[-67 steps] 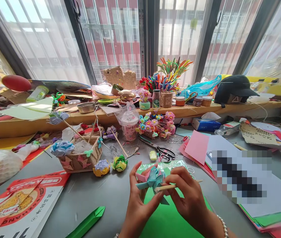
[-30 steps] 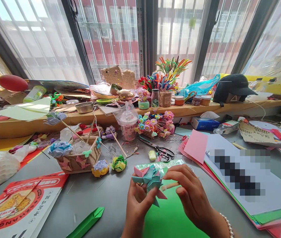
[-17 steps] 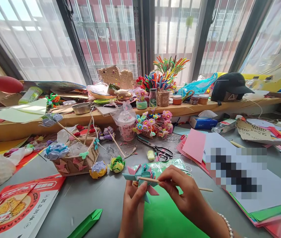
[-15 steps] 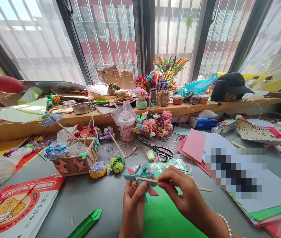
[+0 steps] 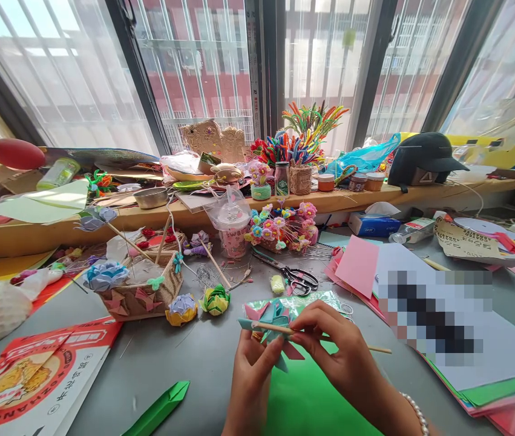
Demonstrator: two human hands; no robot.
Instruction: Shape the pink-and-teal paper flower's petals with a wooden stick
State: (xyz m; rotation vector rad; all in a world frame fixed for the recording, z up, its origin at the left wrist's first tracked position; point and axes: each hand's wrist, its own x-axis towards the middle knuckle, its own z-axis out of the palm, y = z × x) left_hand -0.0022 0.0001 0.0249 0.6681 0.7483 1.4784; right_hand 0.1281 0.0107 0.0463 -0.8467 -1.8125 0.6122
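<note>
Paper flower [image 5: 276, 313], blue/pink, held in L hand [image 5: 252, 370]; R hand [image 5: 339, 344] pinches wooden stick [image 5: 273, 328] btwn thumb & fingers, 1 end in front of flower.

The grey bench [image 5: 207, 375] bears a green sheet [image 5: 311, 406] beneath the fingers [image 5: 319, 320]. Left of them lie 2 paper flowers [image 5: 215, 300], a brown box [image 5: 172, 283], a red-and-white bag [image 5: 73, 357] and, nearer, a folded green strip [image 5: 160, 407]; beyond the fingers, scissors [image 5: 288, 271]; right, stacked coloured paper [image 5: 506, 348].
</note>
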